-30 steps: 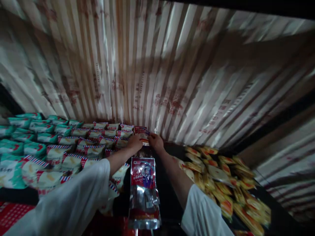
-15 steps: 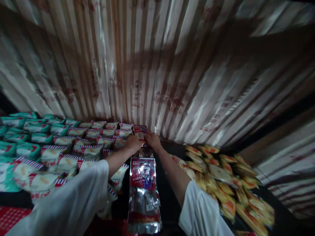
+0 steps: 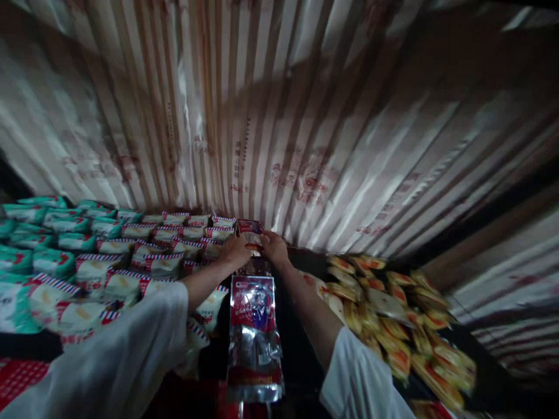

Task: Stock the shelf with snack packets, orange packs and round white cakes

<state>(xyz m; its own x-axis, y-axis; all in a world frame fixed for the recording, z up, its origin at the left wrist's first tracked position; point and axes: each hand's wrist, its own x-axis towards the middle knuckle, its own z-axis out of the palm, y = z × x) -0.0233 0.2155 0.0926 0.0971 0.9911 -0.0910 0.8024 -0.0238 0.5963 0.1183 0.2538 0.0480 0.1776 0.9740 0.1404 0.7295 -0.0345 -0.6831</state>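
Observation:
At the back of a column of packets, a red packet with a clear window (image 3: 250, 228) lies against the curtain's foot. My left hand (image 3: 236, 252) is closed at its left edge, fingers curled and partly hidden. Along the right edge, my right hand (image 3: 275, 249) grips it with bent fingers. Nearer to me in the same column lies a shiny red and silver packet (image 3: 253, 308), flat, with a silver lower part overlapping others beneath it.
Rows of white snack bags with striped tops (image 3: 163, 265) fill the left, with green bags (image 3: 55, 262) beyond. Yellow packs (image 3: 397, 343) lie heaped on the right. A printed plastic curtain (image 3: 262, 116) rises behind the dark table surface (image 3: 297, 343).
My hands have spread slightly apart around the rear packet, so more of its front shows. The view has shifted a little; the goods lie as before.

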